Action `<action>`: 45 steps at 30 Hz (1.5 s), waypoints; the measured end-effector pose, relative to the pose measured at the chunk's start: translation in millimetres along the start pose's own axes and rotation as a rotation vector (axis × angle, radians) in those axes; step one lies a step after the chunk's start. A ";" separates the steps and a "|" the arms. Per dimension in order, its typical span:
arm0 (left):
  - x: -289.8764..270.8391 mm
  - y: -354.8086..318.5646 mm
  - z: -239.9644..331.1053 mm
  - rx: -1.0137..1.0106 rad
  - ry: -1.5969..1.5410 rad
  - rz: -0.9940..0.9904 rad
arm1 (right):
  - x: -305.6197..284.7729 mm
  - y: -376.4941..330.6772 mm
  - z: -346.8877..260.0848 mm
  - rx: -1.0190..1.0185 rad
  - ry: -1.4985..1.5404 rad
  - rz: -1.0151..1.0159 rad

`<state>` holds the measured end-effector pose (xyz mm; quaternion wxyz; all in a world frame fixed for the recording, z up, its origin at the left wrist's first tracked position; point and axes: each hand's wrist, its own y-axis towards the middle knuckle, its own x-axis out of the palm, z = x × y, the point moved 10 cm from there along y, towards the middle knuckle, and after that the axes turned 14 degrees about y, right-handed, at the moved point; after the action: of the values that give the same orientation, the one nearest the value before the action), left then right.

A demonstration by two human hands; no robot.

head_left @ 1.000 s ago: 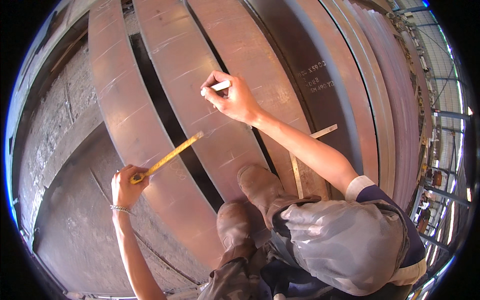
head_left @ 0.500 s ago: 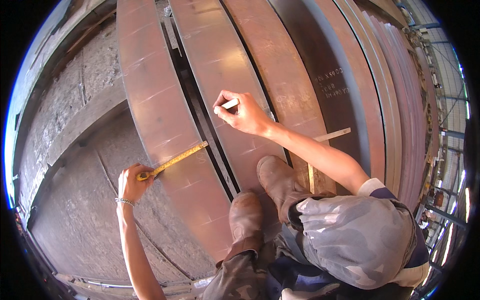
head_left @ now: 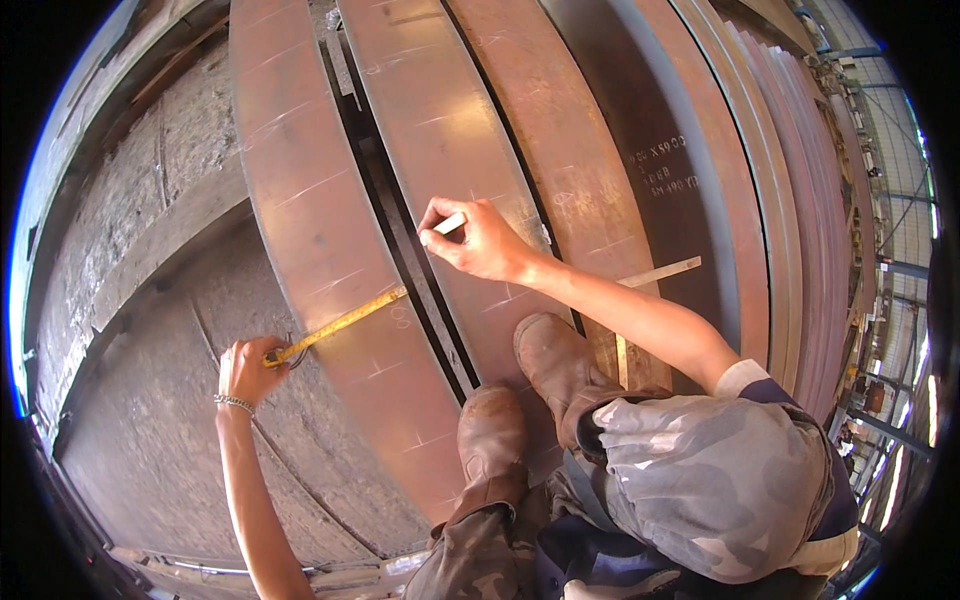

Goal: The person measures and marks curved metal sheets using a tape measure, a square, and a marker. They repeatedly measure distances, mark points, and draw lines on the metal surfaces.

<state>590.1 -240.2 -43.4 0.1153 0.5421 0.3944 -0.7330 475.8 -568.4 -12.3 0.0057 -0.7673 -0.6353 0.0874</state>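
Measuring work occupies the middle of the frame, on a run of long, rust-brown curved steel plates (head_left: 320, 250) that sweep from the top edge down toward the lower centre. The left hand (head_left: 248, 368), at lower left with a thin bracelet on the wrist, is curled around and pinching one end of a yellow tape measure (head_left: 335, 325) just off the outer edge of the leftmost plate. The tape stretches up and to the right across that plate's face, ending near the dark gap between plates. The right hand (head_left: 480, 240), just above centre, is closed around a short white marking stick (head_left: 449, 224), fingers pinched on it, and rests on the next plate over, beside the gap. The stick's free end points toward the upper right, so it cannot be told whether a tip touches the steel.

Faint pale strokes already cross the plates at intervals, so some marks appear to be down; no fresh line shows under the right hand, so the mark at this spot seems not yet drawn. Two worn brown leather boots (head_left: 520, 400) stand on the plates at lower centre, below the right forearm. A pale metal square (head_left: 640, 300) lies flat on a plate to the right of the forearm. Grey concrete floor (head_left: 130, 300) fills the left side.
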 end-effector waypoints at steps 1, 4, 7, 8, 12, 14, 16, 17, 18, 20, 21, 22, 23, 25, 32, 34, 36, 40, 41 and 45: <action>-1.0 -1.1 -0.6 0.017 0.035 0.001 | 2.9 -0.1 0.0 -0.008 -0.005 -0.010; -2.3 -7.3 -2.2 0.044 0.037 0.035 | 12.1 -0.2 5.3 -0.004 -0.007 -0.035; 0.4 -9.4 -4.2 0.049 0.076 0.075 | 26.9 0.5 14.5 -0.015 0.003 -0.077; 2.0 -9.1 -7.1 0.033 0.082 0.083 | 32.6 0.6 19.9 -0.008 -0.019 -0.098; 2.3 -4.8 -7.6 0.061 0.090 0.180 | 56.9 -3.3 40.3 0.003 -0.152 -0.205; 3.1 -4.3 -6.7 0.075 0.098 0.194 | 65.9 -6.2 48.3 0.008 -0.298 -0.218; 3.1 -5.1 -3.4 0.081 0.093 0.212 | 72.8 -7.7 44.1 -0.067 -0.314 -0.195; 4.6 -4.6 -3.4 0.072 0.089 0.197 | 76.1 -8.3 46.6 -0.057 -0.353 -0.200; 4.5 -4.5 -2.5 0.070 0.084 0.197 | 78.7 -8.9 39.1 -0.137 -0.340 -0.185; 5.0 -5.0 -1.6 0.058 0.073 0.191 | 81.7 -9.1 45.6 -0.079 -0.307 -0.220; 5.3 -5.1 -1.5 0.050 0.067 0.185 | 82.4 -9.1 49.3 -0.046 -0.310 -0.239; 4.4 -5.4 -1.6 0.044 0.062 0.192 | 80.5 -8.0 50.5 -0.029 -0.285 -0.227; 5.6 -5.5 -2.7 0.034 0.048 0.179 | 78.2 -6.9 51.5 -0.016 -0.271 -0.211; 5.4 -6.5 -4.8 0.016 0.021 0.173 | 75.2 -5.8 53.6 0.009 -0.252 -0.196; 3.7 -6.6 -9.2 -0.022 0.018 0.128 | 77.5 -8.3 50.6 -0.011 -0.280 -0.174; 1.1 -7.4 -7.6 -0.009 0.042 0.144 | 78.2 -9.5 49.2 -0.026 -0.279 -0.163; 1.7 -8.1 -8.0 -0.010 0.008 0.140 | 78.7 -10.0 49.3 -0.037 -0.293 -0.155; 3.1 -8.4 -9.6 -0.027 -0.014 0.137 | 79.7 -10.6 48.3 -0.069 -0.283 -0.156; 3.6 -8.2 -9.5 -0.025 -0.007 0.135 | 79.9 -10.6 49.3 -0.064 -0.285 -0.161; 4.0 -7.7 -8.8 -0.013 0.013 0.129 | 77.8 -8.3 48.9 -0.049 -0.300 -0.162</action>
<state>590.1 -227.9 -44.3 0.1633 0.5703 0.3641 -0.7180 474.6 -495.8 -69.3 -0.1009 -0.6919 -0.6906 0.1848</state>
